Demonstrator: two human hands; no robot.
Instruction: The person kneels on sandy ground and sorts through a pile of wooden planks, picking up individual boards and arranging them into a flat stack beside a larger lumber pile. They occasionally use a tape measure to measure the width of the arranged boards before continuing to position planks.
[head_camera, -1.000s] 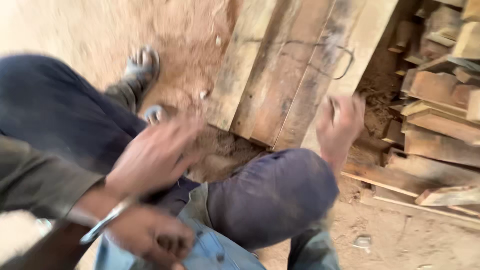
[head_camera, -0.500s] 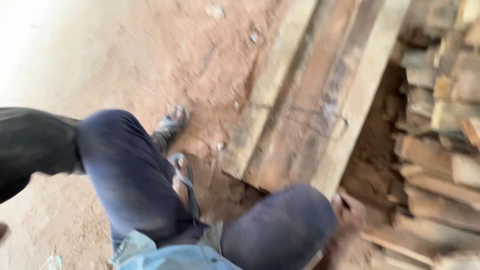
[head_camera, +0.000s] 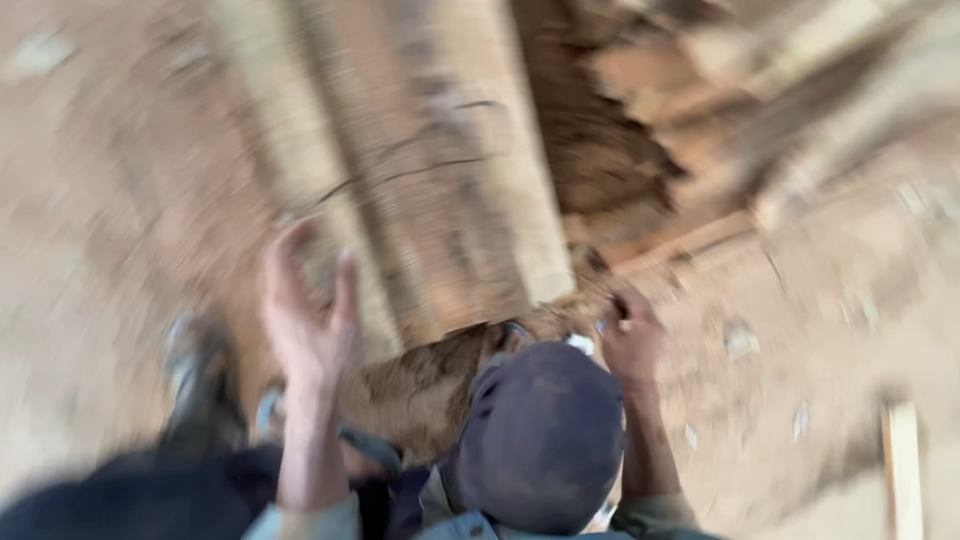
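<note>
While the left hand (head_camera: 305, 315) reaches with fingers spread wide toward the planks' (head_camera: 440, 200) near end, the right hand's (head_camera: 630, 340) blurred grip cannot be told, and rough wood could give splinters.
</note>
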